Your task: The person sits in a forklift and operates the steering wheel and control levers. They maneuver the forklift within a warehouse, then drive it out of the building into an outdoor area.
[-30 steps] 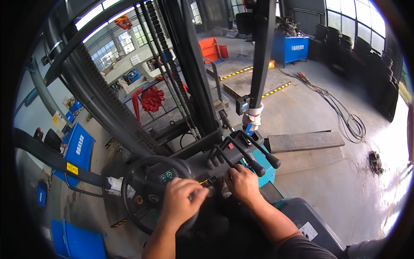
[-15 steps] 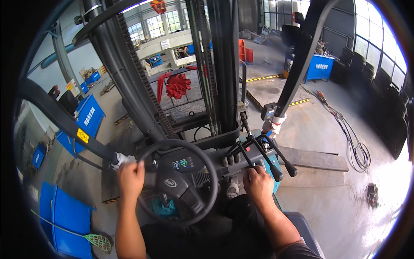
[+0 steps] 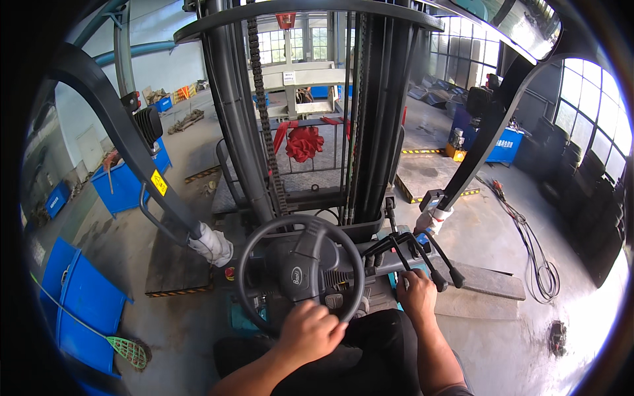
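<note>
My left hand is closed at the lower rim of a black steering wheel; its fingers curl over the rim and hide what lies beneath them. One wide spoke of the wheel points up and away from me. To the right, my right hand is wrapped around the leftmost black control lever, its top hidden in my grip. Two more levers with black knobs stand just right of that hand, untouched. My legs and a shoe show below the wheel.
Ahead rises the forklift's black mast with chains. A red cloth rosette hangs on the load guard behind it. Dark posts flank me. Blue bins stand at left, a cable lies at right, and yellow-black edged plates lie ahead.
My left hand has swept from the wheel's upper left down to its bottom, turning the wheel counterclockwise. My right hand stays on the lever. The surroundings have shifted to the right in view.
</note>
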The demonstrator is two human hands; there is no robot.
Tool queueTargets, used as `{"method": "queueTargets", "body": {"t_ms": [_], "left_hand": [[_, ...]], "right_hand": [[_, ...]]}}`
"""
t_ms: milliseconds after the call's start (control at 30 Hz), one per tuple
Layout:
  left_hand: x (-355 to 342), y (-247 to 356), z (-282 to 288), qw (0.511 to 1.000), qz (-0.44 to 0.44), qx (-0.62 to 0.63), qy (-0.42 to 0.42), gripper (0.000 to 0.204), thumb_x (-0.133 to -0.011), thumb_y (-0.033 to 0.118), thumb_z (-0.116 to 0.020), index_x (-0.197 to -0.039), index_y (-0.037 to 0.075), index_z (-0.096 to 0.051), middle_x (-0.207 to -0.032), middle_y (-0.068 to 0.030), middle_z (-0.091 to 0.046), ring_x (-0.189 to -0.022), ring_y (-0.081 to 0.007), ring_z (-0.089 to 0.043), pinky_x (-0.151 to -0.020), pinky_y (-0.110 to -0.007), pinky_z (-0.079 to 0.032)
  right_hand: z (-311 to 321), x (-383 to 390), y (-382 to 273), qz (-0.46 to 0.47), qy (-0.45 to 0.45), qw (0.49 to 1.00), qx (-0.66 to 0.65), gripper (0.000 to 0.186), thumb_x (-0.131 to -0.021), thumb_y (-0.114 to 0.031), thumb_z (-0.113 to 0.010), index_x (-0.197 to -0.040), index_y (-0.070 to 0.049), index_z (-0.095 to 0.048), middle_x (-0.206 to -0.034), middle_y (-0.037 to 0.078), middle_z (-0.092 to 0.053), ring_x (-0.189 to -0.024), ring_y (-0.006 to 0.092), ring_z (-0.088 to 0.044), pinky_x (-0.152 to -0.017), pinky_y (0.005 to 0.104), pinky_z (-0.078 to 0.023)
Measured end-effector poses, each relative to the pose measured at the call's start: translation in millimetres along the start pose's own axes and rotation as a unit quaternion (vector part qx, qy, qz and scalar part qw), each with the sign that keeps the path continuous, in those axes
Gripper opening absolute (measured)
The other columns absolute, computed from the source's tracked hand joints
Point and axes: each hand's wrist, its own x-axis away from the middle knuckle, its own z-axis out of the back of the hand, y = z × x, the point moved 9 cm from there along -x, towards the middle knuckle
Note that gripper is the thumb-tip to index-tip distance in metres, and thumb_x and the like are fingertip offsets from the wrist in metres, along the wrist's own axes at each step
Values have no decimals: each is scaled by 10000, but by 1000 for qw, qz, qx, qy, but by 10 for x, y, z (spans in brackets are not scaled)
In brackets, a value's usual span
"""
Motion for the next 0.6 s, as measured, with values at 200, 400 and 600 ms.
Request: {"method": "queueTargets", "body": {"t_ms": [200,400,600], "left_hand": [[256,-938,823,987,100,-68,104,255,-813,85,-784,-669,34,-580,-733,-133,-587,-743,-366,-577,-684,-481,-480],[-96,-1588,911,975,153,-88,132,297,-868,115,-758,-650,4,-587,-708,-164,-588,-745,-393,-597,-680,-512,-482],[-455,-1774,876,979,134,-87,124,321,-895,134,-758,-673,-21,-587,-703,-170,-576,-734,-380,-595,-677,-499,-461]], "right_hand": [[-7,4,-11,-2,-2,1000,7,130,-891,-167,-756,-923,-42,-774,-965,158,-744,-804,378,-735,-736,454,-605],[-20,-1,-20,-15,-5,1000,15,132,-892,-177,-752,-928,-54,-782,-963,153,-746,-803,366,-738,-736,448,-607],[-9,10,-16,-22,-9,999,23,140,-881,-187,-763,-932,-59,-789,-961,148,-744,-791,366,-738,-728,453,-607]]}}
